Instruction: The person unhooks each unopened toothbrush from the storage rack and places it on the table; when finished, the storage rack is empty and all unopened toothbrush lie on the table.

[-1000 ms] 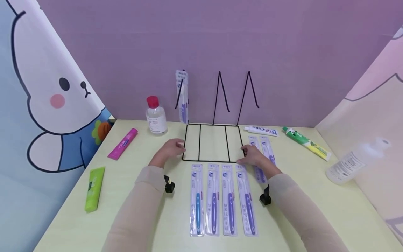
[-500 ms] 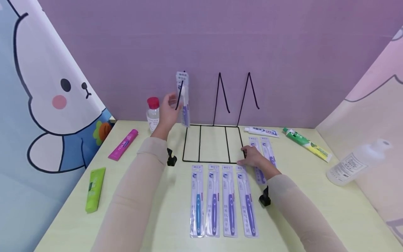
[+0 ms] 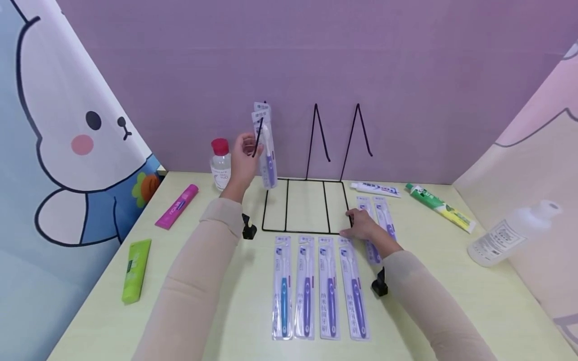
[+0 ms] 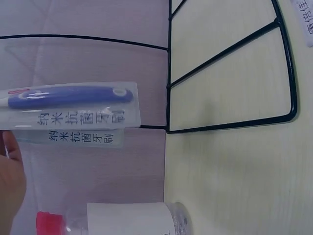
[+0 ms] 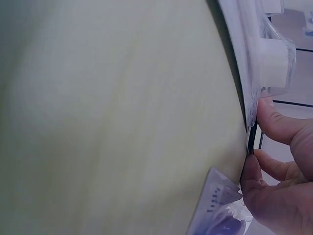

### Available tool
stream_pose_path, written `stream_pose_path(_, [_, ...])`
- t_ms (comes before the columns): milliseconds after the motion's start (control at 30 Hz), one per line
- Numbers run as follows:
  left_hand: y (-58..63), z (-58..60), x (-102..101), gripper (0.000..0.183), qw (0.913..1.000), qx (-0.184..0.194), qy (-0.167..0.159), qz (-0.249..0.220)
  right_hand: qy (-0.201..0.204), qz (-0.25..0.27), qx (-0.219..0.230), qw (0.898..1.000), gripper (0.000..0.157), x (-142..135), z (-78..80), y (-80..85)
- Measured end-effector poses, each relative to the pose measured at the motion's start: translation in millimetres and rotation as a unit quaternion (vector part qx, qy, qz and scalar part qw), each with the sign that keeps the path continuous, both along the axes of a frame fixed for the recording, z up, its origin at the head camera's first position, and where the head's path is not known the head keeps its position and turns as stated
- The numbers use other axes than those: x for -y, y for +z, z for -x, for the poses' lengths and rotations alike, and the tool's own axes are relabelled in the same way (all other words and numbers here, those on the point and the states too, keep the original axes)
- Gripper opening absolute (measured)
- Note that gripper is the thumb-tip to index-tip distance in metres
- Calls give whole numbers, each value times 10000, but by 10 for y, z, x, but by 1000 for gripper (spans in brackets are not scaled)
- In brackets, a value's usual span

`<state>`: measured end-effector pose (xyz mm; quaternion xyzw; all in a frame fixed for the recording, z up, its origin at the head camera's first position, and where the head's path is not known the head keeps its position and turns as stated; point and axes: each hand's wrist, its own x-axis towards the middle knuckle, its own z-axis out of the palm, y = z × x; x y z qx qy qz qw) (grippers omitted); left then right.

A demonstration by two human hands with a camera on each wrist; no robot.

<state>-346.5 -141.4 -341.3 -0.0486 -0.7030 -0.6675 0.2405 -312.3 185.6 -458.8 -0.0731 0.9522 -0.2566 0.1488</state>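
A black wire rack with upright hooks stands at the back of the table. Two packaged toothbrushes hang on its left hook, one in front of the other. My left hand is at that hook, its fingers pinching the left edge of the front pack; in the left wrist view the fingers are partly cut off beside the pack. My right hand pinches the right front corner of the rack's base; the right wrist view shows thumb and fingers around the black wire.
Several packaged toothbrushes lie in a row before the rack, with two more right of it. A red-capped bottle stands by my left hand. Tubes lie at both sides, pink, lime, white, green-yellow. A white bottle stands right.
My left hand has left the rack's left base side and risen to the left hook. The front hanging pack has slid forward and down, apart from the rear one. My right hand stays put.
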Motion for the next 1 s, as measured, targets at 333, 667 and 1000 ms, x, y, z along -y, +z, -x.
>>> stream_pose_path(333, [162, -183, -96, 28, 9985, 44, -536, 124, -6, -68, -14, 10000, 73, -12, 7, -4])
stream_pose_path(667, [-137, -256, 75, 31, 9931, 402, -939, 574, 3, -48, 23, 10000, 75, 3, 18, -19])
stream_pose_path(1000, [-672, -493, 498, 37, 9798, 1442, -1295, 494, -28, -105, 28, 9999, 75, -36, 9, 31])
